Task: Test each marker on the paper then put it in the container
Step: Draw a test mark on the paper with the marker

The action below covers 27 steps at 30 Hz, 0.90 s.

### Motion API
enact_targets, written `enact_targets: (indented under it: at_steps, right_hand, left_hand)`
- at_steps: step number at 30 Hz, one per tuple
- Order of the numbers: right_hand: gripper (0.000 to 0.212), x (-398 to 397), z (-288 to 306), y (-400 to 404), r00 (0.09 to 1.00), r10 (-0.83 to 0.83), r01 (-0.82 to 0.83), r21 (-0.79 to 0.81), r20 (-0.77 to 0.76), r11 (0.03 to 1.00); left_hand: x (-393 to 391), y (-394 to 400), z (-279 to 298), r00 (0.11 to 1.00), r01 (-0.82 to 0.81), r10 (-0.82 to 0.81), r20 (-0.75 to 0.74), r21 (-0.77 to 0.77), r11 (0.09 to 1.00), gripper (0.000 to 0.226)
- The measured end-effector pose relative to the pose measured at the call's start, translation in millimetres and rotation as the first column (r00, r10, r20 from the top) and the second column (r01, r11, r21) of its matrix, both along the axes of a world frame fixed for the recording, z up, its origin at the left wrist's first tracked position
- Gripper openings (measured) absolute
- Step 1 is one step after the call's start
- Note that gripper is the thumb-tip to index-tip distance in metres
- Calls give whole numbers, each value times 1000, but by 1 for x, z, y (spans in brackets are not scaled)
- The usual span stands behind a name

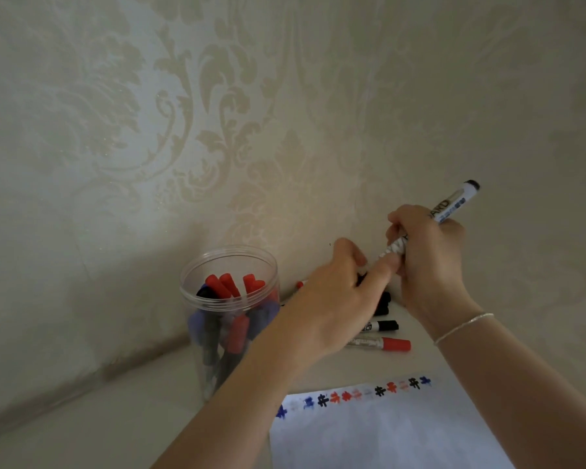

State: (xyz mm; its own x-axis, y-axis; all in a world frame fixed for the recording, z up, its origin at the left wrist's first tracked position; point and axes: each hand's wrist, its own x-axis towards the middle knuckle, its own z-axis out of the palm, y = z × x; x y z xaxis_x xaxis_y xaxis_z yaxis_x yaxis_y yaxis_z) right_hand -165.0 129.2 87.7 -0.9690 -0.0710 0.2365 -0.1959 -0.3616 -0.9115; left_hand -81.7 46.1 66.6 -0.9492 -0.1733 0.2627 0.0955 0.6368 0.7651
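Note:
My right hand (pixel 427 258) grips a white marker with a black end (pixel 454 206), held tilted above the table. My left hand (pixel 339 296) meets it at the marker's lower end, fingers curled around a black cap that is mostly hidden. A clear plastic jar (pixel 229 299) at the left holds several red, black and blue markers. White paper (pixel 386 431) lies at the bottom right, with a row of red, black and blue test marks along its top edge.
Loose markers lie on the table behind my hands: a red-capped one (pixel 383 343), a black-capped one (pixel 383 326) and others partly hidden. A patterned beige wall (pixel 217 130) stands close behind the jar and markers.

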Motion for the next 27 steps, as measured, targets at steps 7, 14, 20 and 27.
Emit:
enact_targets:
  at_steps: [7, 14, 20, 27]
  right_hand:
    - [30, -22, -37, 19, 971, -238, 237, 37, 29, 971]
    - [37, -34, -68, 45, 950, -304, 300, 52, 77, 952]
    - [36, -44, -77, 66, 942, -330, 327, 62, 56, 943]
    - [33, -53, -92, 97, 992, -85, 70, 153, 89, 986]
  left_hand:
    - [-20, 4, -48, 983, -39, 146, 114, -644, 764, 21]
    - [-35, 17, -80, 966, 162, 42, 256, -723, 672, 32]
    - [-42, 20, -97, 994, -93, 103, -40, -811, 577, 29]
    - [-22, 68, -122, 962, 264, -250, 109, -599, 756, 48]
